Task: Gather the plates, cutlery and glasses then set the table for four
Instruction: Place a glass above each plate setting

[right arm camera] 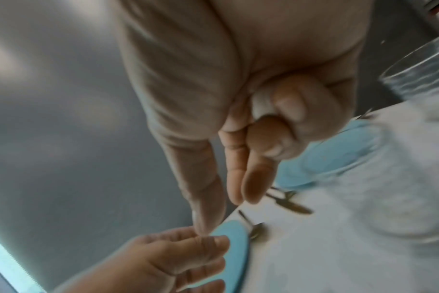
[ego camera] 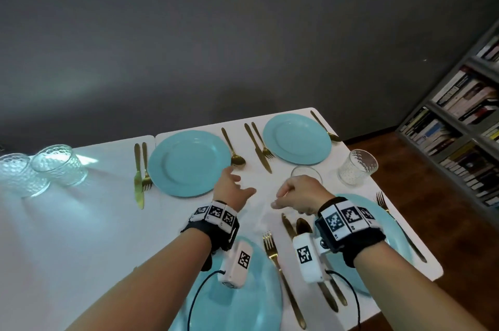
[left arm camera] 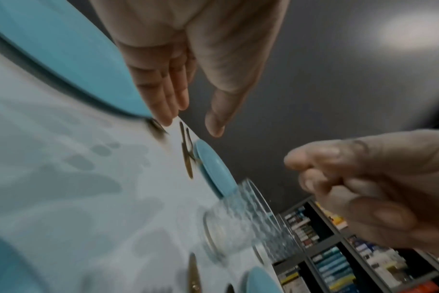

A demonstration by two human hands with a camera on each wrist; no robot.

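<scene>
Glass is what remains unsettled: one tumbler (ego camera: pixel 306 174) stands just beyond my right hand (ego camera: pixel 299 194), a second glass (ego camera: pixel 357 167) sits to the right of that tumbler near the table (ego camera: pixel 81 222) edge, and two more glasses (ego camera: pixel 40 168) wait together well to the tumbler's left, away from any setting. Four turquoise plates are down: the far left plate (ego camera: pixel 189 163), the far right plate (ego camera: pixel 297 139), and two near ones under my forearms, each flanked by gold cutlery. By my judgement plates and cutlery are done, and spreading the glasses is what is left.

My left hand (ego camera: pixel 229 187) hovers with fingers loosely spread, holding nothing, just short of the gold spoon (ego camera: pixel 234 152) left of the tumbler. My right hand is partly curled, index and thumb extended, and grips nothing.

Only the head view shows the two distant glasses and the bookshelf (ego camera: pixel 459 128) to the tumbler's right; the right wrist view shows my curled inner fingers (right arm camera: pixel 283 111), hidden from above.
</scene>
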